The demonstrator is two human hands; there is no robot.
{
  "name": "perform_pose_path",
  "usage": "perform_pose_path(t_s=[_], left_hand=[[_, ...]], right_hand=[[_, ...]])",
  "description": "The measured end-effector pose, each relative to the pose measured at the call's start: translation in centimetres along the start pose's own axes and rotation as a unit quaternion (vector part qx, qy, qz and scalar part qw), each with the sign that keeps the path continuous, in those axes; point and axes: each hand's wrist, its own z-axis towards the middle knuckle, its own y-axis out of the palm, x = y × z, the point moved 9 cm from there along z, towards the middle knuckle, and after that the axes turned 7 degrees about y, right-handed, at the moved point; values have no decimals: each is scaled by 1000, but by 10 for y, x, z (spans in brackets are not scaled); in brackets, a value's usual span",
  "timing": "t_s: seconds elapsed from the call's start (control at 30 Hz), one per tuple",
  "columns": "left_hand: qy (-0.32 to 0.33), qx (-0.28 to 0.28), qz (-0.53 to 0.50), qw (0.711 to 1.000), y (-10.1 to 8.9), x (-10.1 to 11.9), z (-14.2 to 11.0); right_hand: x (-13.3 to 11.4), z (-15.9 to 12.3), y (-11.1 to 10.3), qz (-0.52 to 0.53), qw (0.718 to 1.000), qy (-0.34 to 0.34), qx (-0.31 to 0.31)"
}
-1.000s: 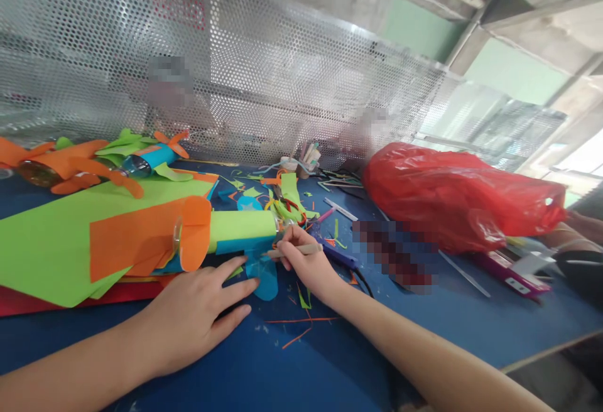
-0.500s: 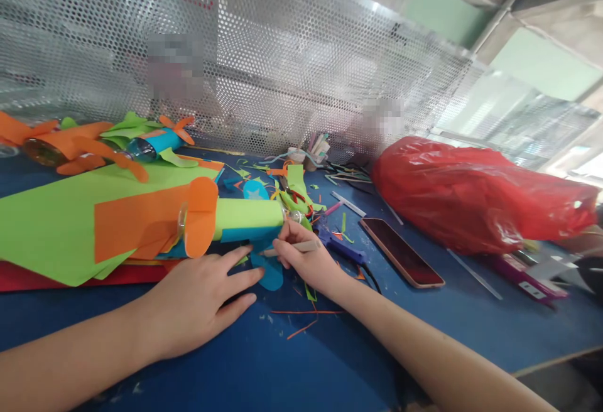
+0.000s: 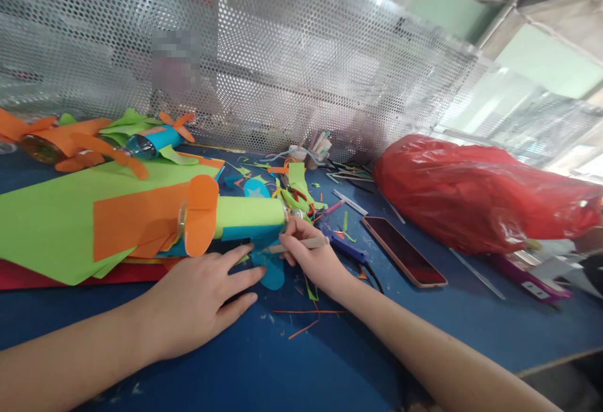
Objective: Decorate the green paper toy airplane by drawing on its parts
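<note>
Lime-green paper wraps a clear plastic bottle (image 3: pixel 249 211) lying on its side on the blue tabletop (image 3: pixel 245 377), with an orange paper propeller (image 3: pixel 201 217) at its left end. Blue paper wings extend from it: the near wing (image 3: pixel 272 272) toward the person, the far wing (image 3: pixel 257 189), marked with a pale star, beyond it. On the bottle's near side, the right hand (image 3: pixel 306 254) pinches a pale grey pen (image 3: pixel 315 243) between thumb and fingers, its tip at the near wing. Palm down, the left hand (image 3: pixel 205 304) has its fingers spread, two fingertips at that wing's left edge.

Left of the bottle lie orange paper sheets (image 3: pixel 127 217) over larger green sheets (image 3: pixel 47 230); beyond these, left and behind the bottle, are a blue-wrapped bottle (image 3: pixel 162 140) and an orange-wrapped bottle (image 3: pixel 70 140). Right of the bottle are red-handled scissors (image 3: pixel 298 195), a smartphone (image 3: pixel 404 252) and, farther off, a red plastic bag (image 3: pixel 471 192).
</note>
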Motion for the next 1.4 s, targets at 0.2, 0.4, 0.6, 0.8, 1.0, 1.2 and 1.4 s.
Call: perform_pose_path(t_s=[0.2,0.4,0.6,0.8,1.0,1.2,1.4], left_hand=[[1,17,-13,1000,0,-1,-1],[4,17,-7,1000,-1,0,-1],[-4,17,-23,1000,-1,-1,0],[-2,20,-18,1000,0,-1,-1],[4,22,-6,1000,-2,0,0],[9,13,-2,1000,-3,1,1],[6,14,6,1000,-2,1,1]], right_hand=[[4,2,-11,-4,999,2,41],[4,2,-8,-17,1000,-8,22],[5,2,-7,-22,1000,-9,15],[6,3,-5,-26,1000,-8,10],[4,2,-5,-33,999,-12,8],[4,2,-5,-31,999,-10,9],[4,2,-5,-27,1000,-8,7]])
